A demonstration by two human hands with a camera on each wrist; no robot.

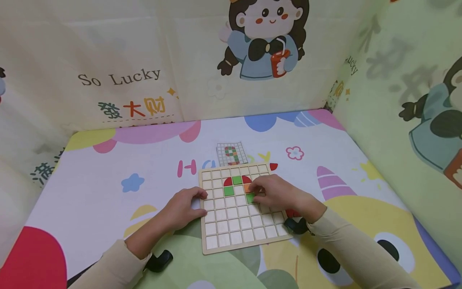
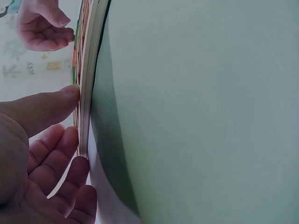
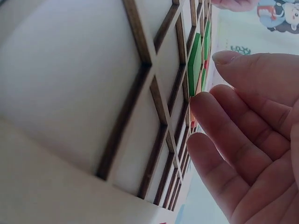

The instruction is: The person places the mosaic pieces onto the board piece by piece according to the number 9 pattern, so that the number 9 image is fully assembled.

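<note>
Inspection of both hands and the work. My left hand (image 1: 183,208) was at the left edge of the gridded wooden board (image 1: 234,224), thumb set well apart from the fingers, tips against the edge. My right hand (image 1: 276,192) was over the board's upper right part, fingers loosely bent, with a clear gap between thumb and fingertips. Its tips were close to the orange tile (image 1: 247,188) and the lower green tile (image 1: 250,198); I could not tell whether they touched either.

The board lay flat on the printed tablecloth (image 1: 94,192). One row of its cells held, side by side, the left red tile (image 1: 227,182), the upper green tile (image 1: 237,180) and the right red tile (image 1: 246,179). The left green tile (image 1: 229,191) sat directly below the left red one; the orange sat below the right red, the lower green below the orange.

A gridded card (image 1: 221,150) with a coloured figure lay just beyond the board's far edge. A loose red piece (image 1: 274,166) was beside the far right corner.
</note>
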